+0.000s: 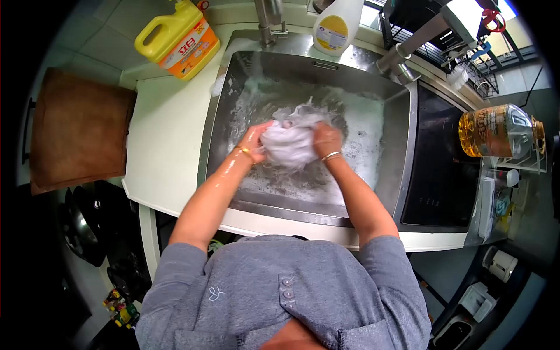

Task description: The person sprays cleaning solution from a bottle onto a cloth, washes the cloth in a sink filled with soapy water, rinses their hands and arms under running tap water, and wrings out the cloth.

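Note:
A wet white cloth [289, 143] is bunched up between my two hands, low in the steel sink [219, 131]. My left hand [255, 142] grips its left side, with the fingers curled into the fabric. On the opposite side my right hand [326, 140] is closed on the cloth and somewhat blurred by motion. Sudsy water [361, 137] surrounds the cloth and splashes at its edges. The folds hide most of my fingertips.
A yellow detergent jug [181, 44] stands on the counter at back left. Behind the sink are a steel faucet [269, 23] and a white bottle [338, 29]. To the right lie a black panel [440, 169] and an oil bottle [496, 131]. A brown board [81, 128] is at left.

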Demonstrator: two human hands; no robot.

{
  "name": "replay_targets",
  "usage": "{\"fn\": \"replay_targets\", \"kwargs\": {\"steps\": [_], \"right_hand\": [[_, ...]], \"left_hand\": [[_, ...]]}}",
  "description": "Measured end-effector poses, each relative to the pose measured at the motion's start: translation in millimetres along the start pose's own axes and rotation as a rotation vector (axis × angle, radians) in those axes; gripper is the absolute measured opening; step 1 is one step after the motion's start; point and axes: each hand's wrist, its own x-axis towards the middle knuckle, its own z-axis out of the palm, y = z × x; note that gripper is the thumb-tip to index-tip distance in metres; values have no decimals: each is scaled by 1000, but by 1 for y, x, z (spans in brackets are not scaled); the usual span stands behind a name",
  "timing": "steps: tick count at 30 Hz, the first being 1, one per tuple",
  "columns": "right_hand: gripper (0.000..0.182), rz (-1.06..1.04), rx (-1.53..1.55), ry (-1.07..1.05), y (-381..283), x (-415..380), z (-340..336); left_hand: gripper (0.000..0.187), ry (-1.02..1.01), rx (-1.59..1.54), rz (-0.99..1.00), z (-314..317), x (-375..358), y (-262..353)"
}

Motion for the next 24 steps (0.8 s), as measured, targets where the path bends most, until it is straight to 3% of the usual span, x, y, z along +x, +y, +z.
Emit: {"fn": "replay_targets", "kwargs": {"steps": [2,3,4,6,7,8,10,11,13,15,16,17,19,20,23,24], "right_hand": [[29,401,-47,-25,52,-17,38],[32,574,-62,-57,57,-20,48],[35,611,232,-120,45,-12,40],[35,281,491,-204,-7,-1,21],[36,65,485,-185,-42,3,3],[35,146,876,-227,-88,6,-38],[30,29,952,-152,-148,4,-83],[26,-148,833,-9,-167,2,-95],[21,-335,538,72,-152,-3,-74],[21,-248,259,66,-72,7,-30],[25,-68,11,-108,-43,13,-23],[30,89,-38,-119,-9,7,-12],[31,298,-252,16,29,-8,10],[31,245,-115,-29,30,-6,19],[29,15,179,-77,-26,1,15],[30,-6,247,-316,-54,11,9]], "left_hand": [[49,-178,121,-73,-19,-16,12],[50,-87,116,-95,-23,-20,14],[52,1,114,-119,-23,-22,17],[51,152,166,-144,-24,-9,12],[50,94,158,-122,-22,3,5],[49,34,150,-104,-19,17,-4],[44,-164,271,18,-52,63,-23],[40,-286,383,143,-78,92,-32],[33,-36,264,17,-51,72,-27],[27,218,149,-102,-28,45,-17],[28,95,162,-129,-27,31,-15],[26,-9,47,-88,-19,8,-3],[28,3,61,-85,-30,-11,14],[33,-47,74,-40,-34,-17,20],[47,189,67,-61,-18,-13,19],[47,234,99,-63,-14,-2,12]]}}
